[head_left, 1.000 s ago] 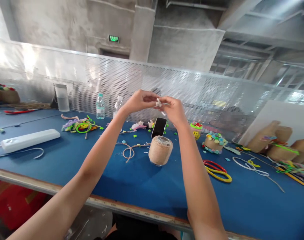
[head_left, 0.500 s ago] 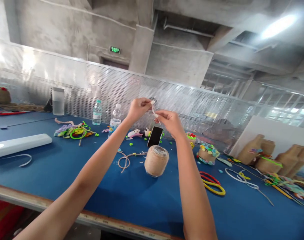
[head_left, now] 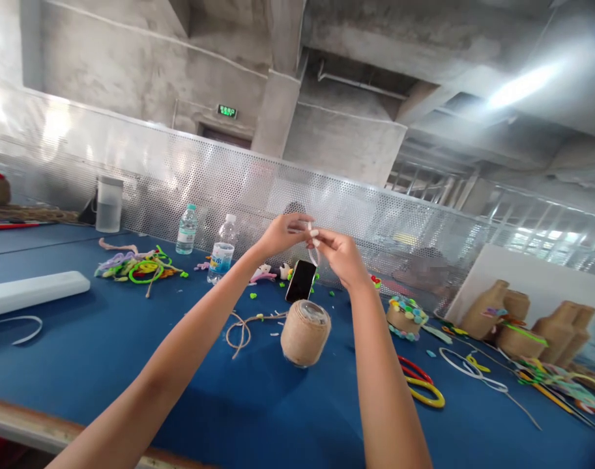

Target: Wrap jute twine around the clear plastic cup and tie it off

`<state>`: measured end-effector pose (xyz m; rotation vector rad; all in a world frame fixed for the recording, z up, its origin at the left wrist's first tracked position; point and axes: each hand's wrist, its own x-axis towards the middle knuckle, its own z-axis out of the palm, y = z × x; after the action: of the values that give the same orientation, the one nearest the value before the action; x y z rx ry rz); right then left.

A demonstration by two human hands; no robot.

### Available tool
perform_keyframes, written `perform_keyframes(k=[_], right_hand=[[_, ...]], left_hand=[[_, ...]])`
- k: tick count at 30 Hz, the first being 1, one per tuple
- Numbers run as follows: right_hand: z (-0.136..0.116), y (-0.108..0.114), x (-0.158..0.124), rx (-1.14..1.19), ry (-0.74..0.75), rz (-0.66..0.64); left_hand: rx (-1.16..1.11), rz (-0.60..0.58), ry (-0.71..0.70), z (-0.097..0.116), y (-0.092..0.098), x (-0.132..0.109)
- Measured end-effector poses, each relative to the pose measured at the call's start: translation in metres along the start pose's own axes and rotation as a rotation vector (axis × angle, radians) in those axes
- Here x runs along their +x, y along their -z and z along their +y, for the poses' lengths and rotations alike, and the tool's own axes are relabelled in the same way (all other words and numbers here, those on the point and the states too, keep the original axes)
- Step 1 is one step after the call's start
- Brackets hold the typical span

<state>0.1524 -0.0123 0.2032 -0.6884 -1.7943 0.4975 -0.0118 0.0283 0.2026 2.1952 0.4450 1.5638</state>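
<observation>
Left hand and right hand shifted right, pinching a curved white strip.

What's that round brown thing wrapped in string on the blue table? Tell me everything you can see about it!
It is a short, round jar wrapped in tan jute twine, wound in tight rows around its side. A shiny, see-through top shows at its upper end. It stands on the blue table, looking a little tilted in this view. A black phone is just behind it, and I cannot tell whether they touch.
</observation>
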Motion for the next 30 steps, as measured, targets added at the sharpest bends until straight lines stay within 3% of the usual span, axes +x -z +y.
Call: perform_keyframes(k=[6,10,12,14,16,19,23,30], right_hand=[[0.013,-0.002,0.003,0.104,-0.105,-0.013],[0.017,-0.002,0.004,0.157,-0.125,-0.019],[0.019,-0.003,0.005,0.183,-0.129,0.006],[0.021,-0.003,0.005,0.181,-0.125,0.064],[0.023,-0.002,0.006,0.167,-0.129,0.131],[0.024,-0.001,0.006,0.182,-0.148,0.182],[0.021,0.000,0.006,0.263,-0.143,0.237],[0.031,0.003,0.007,0.261,-0.124,0.246]], left_hand=[[0.050,0.109,0.060,-0.002,0.011,0.003],[0.098,0.104,0.044,-0.007,0.015,0.006],[0.182,0.170,-0.062,-0.010,0.014,0.007],[0.272,0.292,-0.253,-0.011,0.010,0.006],[0.316,0.341,-0.426,-0.013,0.006,0.005],[0.377,0.253,-0.553,-0.018,-0.002,0.006],[0.458,0.155,-0.621,-0.028,-0.013,0.008],[0.329,0.244,-0.532,-0.034,-0.027,0.004]])
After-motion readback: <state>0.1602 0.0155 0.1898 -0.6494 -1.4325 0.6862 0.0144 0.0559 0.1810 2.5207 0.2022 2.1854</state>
